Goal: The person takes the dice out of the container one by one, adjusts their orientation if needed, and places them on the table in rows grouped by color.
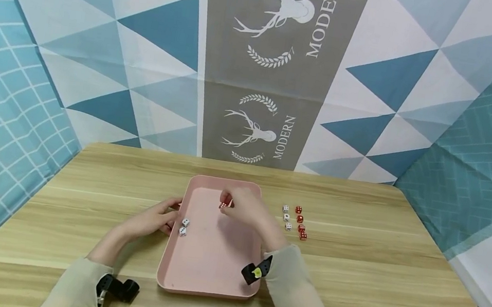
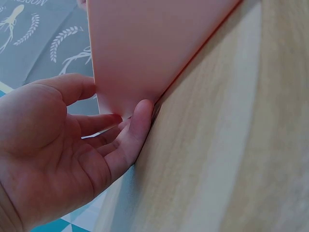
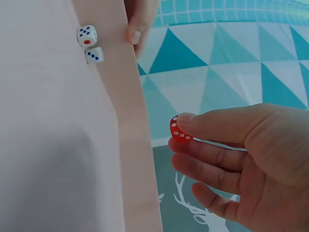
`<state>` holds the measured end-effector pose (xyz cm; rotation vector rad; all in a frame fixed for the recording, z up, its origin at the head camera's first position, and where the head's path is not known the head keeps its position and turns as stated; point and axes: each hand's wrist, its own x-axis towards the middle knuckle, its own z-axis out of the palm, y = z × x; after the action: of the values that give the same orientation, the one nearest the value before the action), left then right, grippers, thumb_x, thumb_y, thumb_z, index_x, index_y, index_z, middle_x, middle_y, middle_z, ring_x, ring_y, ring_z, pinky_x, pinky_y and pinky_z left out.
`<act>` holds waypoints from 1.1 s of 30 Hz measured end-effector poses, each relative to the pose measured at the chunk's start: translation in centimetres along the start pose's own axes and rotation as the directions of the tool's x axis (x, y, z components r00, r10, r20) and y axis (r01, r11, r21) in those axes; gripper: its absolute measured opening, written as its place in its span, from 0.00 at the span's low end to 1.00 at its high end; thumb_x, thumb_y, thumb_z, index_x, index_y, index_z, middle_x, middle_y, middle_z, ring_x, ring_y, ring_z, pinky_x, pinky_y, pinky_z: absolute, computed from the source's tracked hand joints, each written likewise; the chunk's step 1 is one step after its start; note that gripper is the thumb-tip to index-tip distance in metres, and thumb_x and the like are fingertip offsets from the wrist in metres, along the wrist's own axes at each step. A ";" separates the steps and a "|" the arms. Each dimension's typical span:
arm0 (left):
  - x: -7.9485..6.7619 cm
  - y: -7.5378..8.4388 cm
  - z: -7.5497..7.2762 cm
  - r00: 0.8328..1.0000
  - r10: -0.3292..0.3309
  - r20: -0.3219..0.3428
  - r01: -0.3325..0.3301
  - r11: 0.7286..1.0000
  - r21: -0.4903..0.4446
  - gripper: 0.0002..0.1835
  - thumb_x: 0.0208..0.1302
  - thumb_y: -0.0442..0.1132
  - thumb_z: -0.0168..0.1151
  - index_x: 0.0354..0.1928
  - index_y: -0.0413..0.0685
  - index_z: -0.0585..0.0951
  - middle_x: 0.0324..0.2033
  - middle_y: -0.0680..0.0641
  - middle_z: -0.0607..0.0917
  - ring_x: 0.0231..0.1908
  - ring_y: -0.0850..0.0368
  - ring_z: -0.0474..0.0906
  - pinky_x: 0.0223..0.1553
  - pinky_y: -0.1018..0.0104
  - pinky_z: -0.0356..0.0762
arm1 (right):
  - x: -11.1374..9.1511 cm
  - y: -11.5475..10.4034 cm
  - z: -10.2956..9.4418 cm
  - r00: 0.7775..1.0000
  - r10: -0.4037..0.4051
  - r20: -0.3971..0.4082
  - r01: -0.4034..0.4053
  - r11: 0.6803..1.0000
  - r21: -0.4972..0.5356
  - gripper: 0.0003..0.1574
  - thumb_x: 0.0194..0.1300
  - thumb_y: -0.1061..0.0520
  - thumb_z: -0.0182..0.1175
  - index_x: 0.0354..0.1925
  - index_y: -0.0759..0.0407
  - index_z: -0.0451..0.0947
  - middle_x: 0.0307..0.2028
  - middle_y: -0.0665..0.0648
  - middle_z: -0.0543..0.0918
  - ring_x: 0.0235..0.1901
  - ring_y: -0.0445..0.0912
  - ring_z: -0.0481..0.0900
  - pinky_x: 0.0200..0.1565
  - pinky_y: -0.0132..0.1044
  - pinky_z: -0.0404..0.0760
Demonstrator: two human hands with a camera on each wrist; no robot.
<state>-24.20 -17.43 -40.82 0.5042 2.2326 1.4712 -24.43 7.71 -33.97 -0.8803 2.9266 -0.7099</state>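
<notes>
Over the far part of the pink tray [image 1: 207, 268], my right hand [image 1: 243, 206] pinches a red die [image 3: 178, 129] between thumb and forefinger, its white dots showing. The other fingers of that hand are loosely bent. My left hand [image 1: 151, 218] rests against the tray's left side; in the left wrist view its fingertips touch the outer wall [image 2: 130, 58]. Two white dice [image 3: 88, 36] lie inside the tray along its left wall, close together.
Right of the tray, a column of white dice [image 1: 286, 217] stands beside a column of several red dice [image 1: 300, 219]. The wooden table [image 1: 350, 281] ends at a patterned cloth backdrop [image 1: 271, 141]. A black wrist camera [image 1: 251, 273] overlaps the tray's near right edge.
</notes>
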 end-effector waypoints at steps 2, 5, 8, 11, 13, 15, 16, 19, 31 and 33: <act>0.0 0.0 -0.1 1.000 0.005 0.004 -0.005 1.000 -0.006 0.30 0.70 0.39 0.41 0.68 0.34 0.47 0.55 0.31 0.64 0.37 0.52 0.76 0.38 0.63 0.78 | -0.2 0.2 -0.2 1.000 -0.004 -0.022 0.004 1.000 -0.011 0.07 0.55 0.60 0.63 0.35 0.59 0.78 0.28 0.49 0.81 0.29 0.39 0.77 0.35 0.29 0.74; -0.1 -0.1 -0.1 1.000 0.011 0.009 -0.011 1.000 -0.008 0.30 0.70 0.39 0.41 0.68 0.32 0.46 0.56 0.30 0.64 0.37 0.52 0.76 0.38 0.64 0.79 | -0.6 0.5 -0.5 0.999 -0.016 -0.041 0.017 1.000 0.002 0.08 0.55 0.60 0.62 0.35 0.60 0.80 0.28 0.50 0.82 0.28 0.38 0.77 0.33 0.28 0.74; -0.1 -0.1 0.0 1.000 0.010 0.012 -0.010 1.000 -0.003 0.30 0.70 0.39 0.41 0.68 0.32 0.47 0.56 0.30 0.64 0.37 0.53 0.76 0.38 0.64 0.79 | -1.0 0.7 -0.7 0.999 -0.009 -0.052 0.010 1.000 0.016 0.06 0.54 0.60 0.62 0.34 0.58 0.81 0.27 0.48 0.81 0.27 0.37 0.76 0.31 0.28 0.74; -0.1 0.0 0.0 1.000 0.006 0.007 -0.006 1.000 0.002 0.30 0.70 0.40 0.42 0.68 0.33 0.48 0.55 0.31 0.64 0.37 0.54 0.76 0.38 0.64 0.79 | -1.6 0.8 -0.9 0.998 0.024 -0.057 -0.023 0.999 0.024 0.06 0.54 0.58 0.62 0.34 0.56 0.81 0.27 0.47 0.80 0.27 0.36 0.75 0.30 0.28 0.74; -0.1 0.0 0.0 1.000 0.009 0.007 -0.009 1.000 0.008 0.30 0.70 0.40 0.42 0.67 0.33 0.48 0.55 0.31 0.64 0.37 0.54 0.76 0.38 0.64 0.78 | -2.1 0.9 -1.1 0.997 0.051 -0.065 -0.050 0.999 0.022 0.06 0.54 0.57 0.63 0.34 0.54 0.80 0.27 0.47 0.79 0.27 0.37 0.74 0.30 0.29 0.73; 0.0 0.0 0.0 1.000 0.006 0.002 -0.006 1.000 0.007 0.30 0.70 0.40 0.42 0.67 0.33 0.48 0.55 0.31 0.65 0.37 0.54 0.76 0.38 0.64 0.78 | -2.7 1.0 -1.2 0.994 0.080 -0.074 -0.079 0.997 0.023 0.06 0.55 0.55 0.63 0.34 0.53 0.80 0.28 0.47 0.79 0.28 0.37 0.74 0.30 0.29 0.73; 0.0 -0.1 0.0 1.000 0.009 0.004 -0.009 1.000 0.007 0.30 0.70 0.40 0.42 0.67 0.33 0.48 0.54 0.31 0.65 0.37 0.54 0.76 0.38 0.64 0.78 | -3.0 1.1 -1.3 0.993 0.093 -0.079 -0.091 0.995 0.026 0.07 0.55 0.55 0.63 0.34 0.53 0.80 0.28 0.47 0.79 0.28 0.38 0.74 0.30 0.30 0.73; 0.0 -0.2 0.0 1.000 0.013 0.007 -0.013 1.000 -0.001 0.29 0.70 0.40 0.42 0.67 0.33 0.49 0.54 0.31 0.65 0.37 0.54 0.76 0.37 0.64 0.79 | -3.8 1.5 -1.4 0.985 0.145 -0.098 -0.141 0.989 0.042 0.06 0.56 0.54 0.62 0.34 0.52 0.79 0.27 0.46 0.78 0.28 0.39 0.74 0.29 0.31 0.73; 0.1 -0.3 -0.1 0.998 0.050 0.033 -0.049 0.999 -0.025 0.30 0.69 0.38 0.41 0.67 0.31 0.48 0.54 0.29 0.65 0.37 0.53 0.77 0.37 0.64 0.79 | -6.1 3.7 -1.7 0.966 0.193 -0.174 -0.185 0.981 0.059 0.06 0.53 0.58 0.64 0.33 0.51 0.77 0.28 0.46 0.78 0.29 0.42 0.76 0.30 0.32 0.74; 0.0 -0.3 -0.1 0.999 0.043 0.030 -0.042 0.999 -0.029 0.30 0.70 0.38 0.41 0.67 0.32 0.48 0.54 0.30 0.64 0.37 0.54 0.77 0.37 0.64 0.79 | -6.3 4.1 -1.8 0.964 0.188 -0.187 -0.183 0.982 0.048 0.06 0.53 0.58 0.64 0.32 0.51 0.77 0.28 0.47 0.79 0.29 0.43 0.76 0.30 0.33 0.74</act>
<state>-24.31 -17.60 -41.03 0.5648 2.1867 1.5044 -21.49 14.80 -34.86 -0.5528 3.0995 -0.8669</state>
